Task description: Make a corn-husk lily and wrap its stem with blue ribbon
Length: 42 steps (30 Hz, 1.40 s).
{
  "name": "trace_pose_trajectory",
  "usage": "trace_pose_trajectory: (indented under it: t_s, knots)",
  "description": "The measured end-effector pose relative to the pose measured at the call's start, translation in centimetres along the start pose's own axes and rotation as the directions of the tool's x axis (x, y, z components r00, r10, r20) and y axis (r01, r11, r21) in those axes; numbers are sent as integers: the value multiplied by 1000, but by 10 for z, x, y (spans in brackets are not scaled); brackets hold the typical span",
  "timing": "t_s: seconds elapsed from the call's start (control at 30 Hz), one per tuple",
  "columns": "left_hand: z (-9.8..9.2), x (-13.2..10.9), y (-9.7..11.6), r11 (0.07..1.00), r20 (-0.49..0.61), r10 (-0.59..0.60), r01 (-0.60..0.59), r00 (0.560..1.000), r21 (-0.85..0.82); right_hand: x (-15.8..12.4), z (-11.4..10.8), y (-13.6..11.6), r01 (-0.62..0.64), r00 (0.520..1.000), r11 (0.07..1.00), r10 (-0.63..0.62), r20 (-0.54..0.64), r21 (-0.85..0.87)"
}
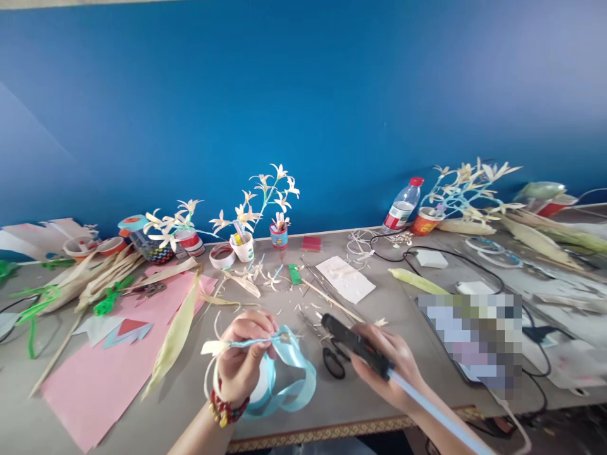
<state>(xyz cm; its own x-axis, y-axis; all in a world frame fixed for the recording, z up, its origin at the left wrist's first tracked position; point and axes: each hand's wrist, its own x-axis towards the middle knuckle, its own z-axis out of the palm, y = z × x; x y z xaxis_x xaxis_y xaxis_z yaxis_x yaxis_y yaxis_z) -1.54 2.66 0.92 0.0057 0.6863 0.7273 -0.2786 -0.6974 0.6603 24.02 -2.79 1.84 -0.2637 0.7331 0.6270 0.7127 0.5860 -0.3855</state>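
"What's lying on the left?"
"Pink paper [102, 392] is lying on the table [363, 404]."
"And right of that?"
"The left hand [241, 366] is pinching a blue-wrapped stem [238, 344], satin ribbon [307, 379] looping just right of it."
"Farther right?"
"Scissors [336, 376] are resting near the glue gun [353, 344] that the right hand [396, 363] is gripping."

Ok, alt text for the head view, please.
A person's left hand holds a blue-wrapped stem with trailing ribbon, the right hand a black glue gun, above a grey table. Farther back, pale flowers stand in cups before a blue wall.
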Motion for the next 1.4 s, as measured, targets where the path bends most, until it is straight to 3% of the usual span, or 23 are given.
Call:
trace_pose_trajectory:
  t_s: [0.1, 0.23, 0.4, 0.6, 0.67, 0.73, 0.8, 0.87, 0.97, 1.03, 1.1, 1.17, 1.23, 1.3, 1.37, 1.4]
  knots:
    - [0, -1, 0, 1000, -3, 3, -3, 1000, -19, -9, -2, 38, -115, 993, 950, 122, 6, -292]
    - [1, -4, -1, 999, 44, 14, -12, 999, -32, -13, 0, 89, -181, 948, 814, 294, 124, -552]
    - [4, -4, 0, 1000, 86, -13, 14, 996, -13, -8, 6, 122, -146, 881, 801, 372, 291, -580]
    - [5, -1, 0, 998, 101, 54, -55, 993, 11, 5, -13, 128, -156, 799, 821, 432, 418, -550]
    - [5, -1, 0, 998, 101, 57, -59, 993, 15, 13, -25, 117, -151, 801, 822, 427, 419, -549]
    - [6, -1, -1, 998, 100, 59, -61, 993, 16, 23, -35, 92, -207, 840, 835, 419, 345, -510]
    - [6, 0, -1, 997, 99, 65, -68, 993, 21, 32, -37, 55, -260, 887, 932, 334, 319, -251]
    - [7, 1, -2, 996, 84, 79, -82, 993, 33, 37, -30, 14, -344, 904, 926, 283, 321, 154]
    - [6, 2, -2, 993, 67, 89, -93, 994, 66, 41, -2, -36, -438, 886, 704, 233, 400, 559]
    - [4, 2, -1, 993, 83, 74, -82, 994, 89, 41, 19, -54, -493, 870, 440, 246, 428, 751]
    - [3, 3, 0, 992, 104, 59, -70, 993, 107, 41, 35, -62, -563, 815, 208, 297, 497, 800]
    - [2, 3, 0, 990, 106, 53, -66, 993, 123, 39, 42, -64, -588, 780, 152, 366, 507, 795]
    - [3, 3, 1, 988, 105, 55, -69, 993, 135, 36, 40, -66, -565, 800, 309, 432, 416, 765]
    - [4, 4, 1, 987, 109, 59, -74, 992, 141, 34, 34, -66, -454, 878, 596, 425, 220, 662]
    - [5, 5, 1, 986, 112, 64, -80, 992, 148, 32, 25, -67, -234, 961, 849, 275, -18, 473]
    - [6, 6, 2, 985, 111, 64, -80, 992, 153, 32, 21, -66, -114, 981, 920, 165, -105, 376]
